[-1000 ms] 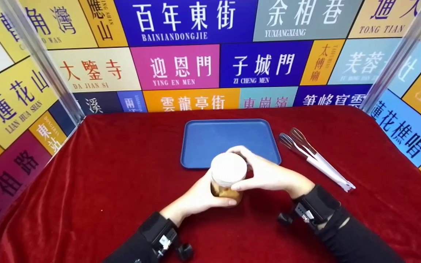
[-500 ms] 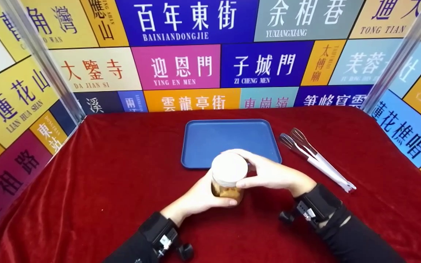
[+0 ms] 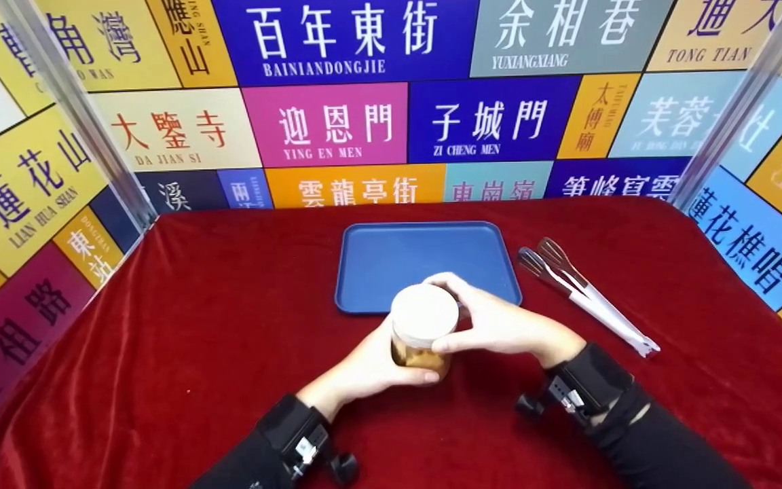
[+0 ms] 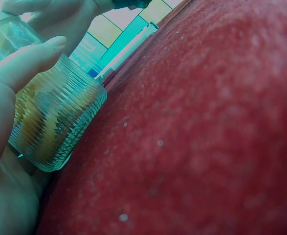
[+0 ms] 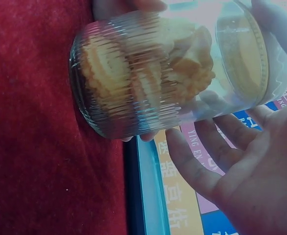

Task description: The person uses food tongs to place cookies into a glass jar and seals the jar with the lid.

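A ribbed glass jar (image 5: pixel 128 78) stands in front of the tray in the head view, its white lid (image 3: pixel 425 311) on top. Golden-brown cookies (image 5: pixel 104 63) with ridged edges show through the glass in the right wrist view. My left hand (image 3: pixel 367 367) grips the lower body of the jar, thumb across the near side. Around the lid's right side lies my right hand (image 3: pixel 499 326), its thumb at the near edge and the fingers behind. The left wrist view shows the jar's base (image 4: pixel 60 161) close to the red cloth; whether it touches is unclear.
Behind the jar lies a blue tray (image 3: pixel 425 255) on the red cloth (image 3: pixel 214 305). Metal tongs (image 3: pixel 588 295) with dark tips lie to the right of the tray. A wall of colourful sign panels (image 3: pixel 326 125) rises beyond the table's back edge.
My right hand turns slightly around the lid and back, its thumb shifting right and then left again. The jar and my left hand stay almost in place.
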Motion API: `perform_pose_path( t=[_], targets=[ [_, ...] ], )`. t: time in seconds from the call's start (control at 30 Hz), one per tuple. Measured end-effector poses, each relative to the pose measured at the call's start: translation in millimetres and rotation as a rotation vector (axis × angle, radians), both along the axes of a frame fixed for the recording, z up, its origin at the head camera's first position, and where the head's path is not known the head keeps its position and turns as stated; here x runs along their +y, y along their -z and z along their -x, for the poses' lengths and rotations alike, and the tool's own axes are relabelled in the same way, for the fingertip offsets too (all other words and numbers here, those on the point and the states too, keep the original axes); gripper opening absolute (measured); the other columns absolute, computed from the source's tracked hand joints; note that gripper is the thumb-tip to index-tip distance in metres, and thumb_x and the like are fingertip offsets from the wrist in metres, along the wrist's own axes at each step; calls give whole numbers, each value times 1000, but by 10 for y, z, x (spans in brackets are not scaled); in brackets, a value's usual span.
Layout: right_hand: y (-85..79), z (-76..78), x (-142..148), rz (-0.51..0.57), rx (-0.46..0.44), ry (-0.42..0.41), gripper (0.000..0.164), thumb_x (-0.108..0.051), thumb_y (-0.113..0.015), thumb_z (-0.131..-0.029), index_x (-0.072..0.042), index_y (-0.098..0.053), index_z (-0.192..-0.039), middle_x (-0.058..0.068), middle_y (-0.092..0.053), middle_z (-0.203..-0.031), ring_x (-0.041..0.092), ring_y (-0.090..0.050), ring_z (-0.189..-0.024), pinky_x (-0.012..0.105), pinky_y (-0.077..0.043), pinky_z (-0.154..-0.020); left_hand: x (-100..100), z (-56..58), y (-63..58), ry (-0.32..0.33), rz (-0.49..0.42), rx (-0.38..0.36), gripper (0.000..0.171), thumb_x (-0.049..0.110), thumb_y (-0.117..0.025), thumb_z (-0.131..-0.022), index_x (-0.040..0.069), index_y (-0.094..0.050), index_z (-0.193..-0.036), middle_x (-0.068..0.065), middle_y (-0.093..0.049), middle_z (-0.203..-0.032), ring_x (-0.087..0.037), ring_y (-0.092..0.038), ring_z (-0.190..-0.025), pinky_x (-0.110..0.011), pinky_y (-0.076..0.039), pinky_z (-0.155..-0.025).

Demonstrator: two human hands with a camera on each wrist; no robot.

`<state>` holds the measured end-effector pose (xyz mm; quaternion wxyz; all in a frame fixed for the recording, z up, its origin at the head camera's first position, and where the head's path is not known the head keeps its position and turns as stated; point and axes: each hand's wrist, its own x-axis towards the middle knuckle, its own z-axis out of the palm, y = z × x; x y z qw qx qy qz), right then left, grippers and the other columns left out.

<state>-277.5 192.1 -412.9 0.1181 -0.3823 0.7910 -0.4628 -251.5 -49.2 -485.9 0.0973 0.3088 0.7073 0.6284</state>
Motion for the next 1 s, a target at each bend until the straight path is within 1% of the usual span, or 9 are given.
perform_pose_path(
  t=[0.2, 0.4, 0.5, 0.7, 0.83, 1.0],
  targets=[
    [5, 4, -8, 2, 0, -5, 79, -29, -90, -87, -16, -44, -150, -1, -59, -143, 20, -54, -134, 50, -46, -113, -7, 3, 9, -5, 1, 14, 102, 13, -95, -79, 11, -34, -161, -3, -59, -146, -19, -56, -135, -37, -39, -120],
    [11, 8, 3, 18, 1, -34, 90, -29, -92, -85, -18, -43, -159, -4, -58, -148, 21, -49, -141, 55, -34, -121, -5, -8, -7, -13, 7, 13, 102, 12, -95, -79, 11, -34, -161, -3, -60, -145, -17, -56, -135, -36, -39, -120],
    [16, 8, -6, 17, 13, -28, 88, -30, -91, -85, -17, -45, -159, -3, -59, -148, 21, -49, -141, 54, -32, -122, -9, -17, -20, -25, 19, 14, 105, 12, -95, -79, 11, -32, -163, -2, -60, -146, -16, -56, -135, -35, -38, -120],
    [23, -6, -45, 22, 44, 7, 80, -27, -92, -84, -16, -52, -152, -4, -63, -142, 20, -55, -135, 44, -37, -120, -9, -24, -28, -28, 16, 32, 105, 12, -95, -79, 10, -32, -164, -3, -59, -148, -17, -54, -137, -35, -37, -121],
    [30, -20, -68, 41, 61, 41, 76, -25, -94, -82, -17, -56, -147, -5, -65, -137, 19, -58, -130, 42, -41, -116, -5, -26, -30, -33, 15, 45, 104, 13, -95, -79, 10, -33, -163, -2, -59, -149, -17, -53, -138, -36, -37, -122],
    [34, -39, -105, 41, 66, 95, 72, -27, -97, -78, -19, -58, -138, -7, -67, -130, 18, -61, -123, 42, -45, -110, 6, -23, -29, -25, 2, 57, 105, 11, -95, -79, 12, -32, -163, 1, -58, -150, -16, -52, -139, -37, -37, -122]
  ],
)
